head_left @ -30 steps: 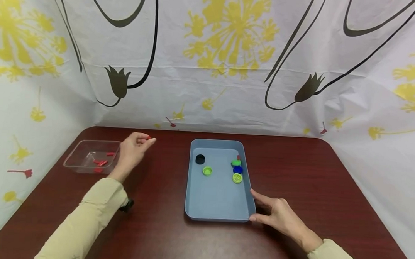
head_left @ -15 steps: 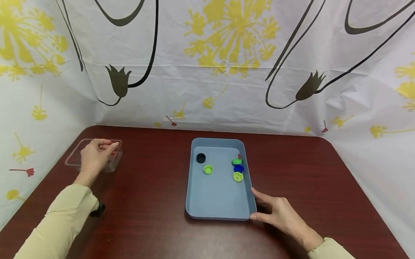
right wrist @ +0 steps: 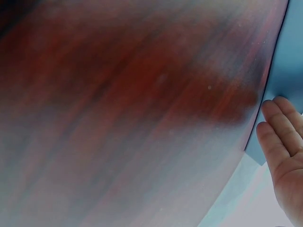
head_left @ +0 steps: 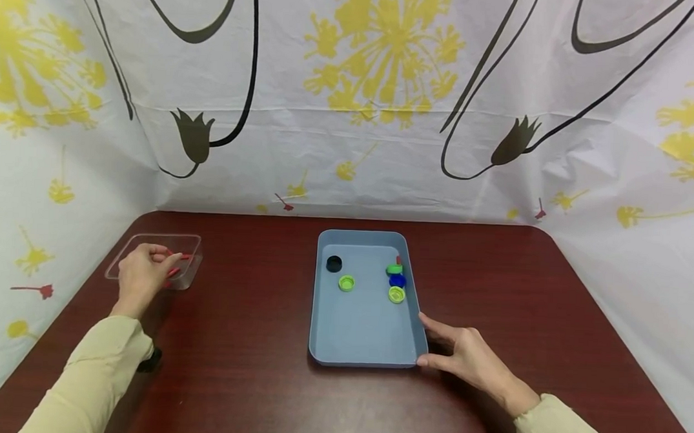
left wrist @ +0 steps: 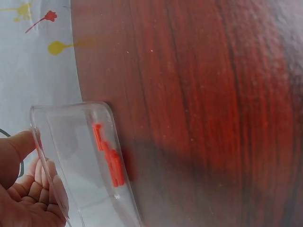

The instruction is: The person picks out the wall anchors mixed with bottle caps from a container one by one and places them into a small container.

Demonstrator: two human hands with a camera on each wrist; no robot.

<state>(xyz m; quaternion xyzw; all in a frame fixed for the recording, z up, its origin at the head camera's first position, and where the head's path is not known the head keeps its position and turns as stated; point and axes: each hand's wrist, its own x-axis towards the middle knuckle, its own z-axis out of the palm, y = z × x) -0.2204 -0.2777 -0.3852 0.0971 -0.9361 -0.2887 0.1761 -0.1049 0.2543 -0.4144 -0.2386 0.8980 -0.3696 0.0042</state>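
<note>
My left hand (head_left: pixel 142 273) is over the clear plastic box (head_left: pixel 188 280) at the left of the table. Its thumb and fingers pinch a small red piece (left wrist: pixel 39 142), mostly hidden by the fingers and the box wall. More thin red plastic pieces (left wrist: pixel 113 165) lie inside the box. My right hand (head_left: pixel 473 363) touches the near right corner of the blue-grey tray (head_left: pixel 353 333); its straight fingers (right wrist: pixel 279 137) lie against the tray's side.
In the tray are a black cap (head_left: pixel 334 264) and a light green cap (head_left: pixel 346 283). Along its right side sit a green cap (head_left: pixel 394 269), a blue cap (head_left: pixel 397 281), a yellow-green cap (head_left: pixel 396 295) and a red piece (head_left: pixel 399 260). A patterned sheet (head_left: pixel 303 143) hangs behind the table.
My left hand has moved left from beside the clear box to over it, lowering with the red piece in its fingertips. The right hand stays at the tray.
</note>
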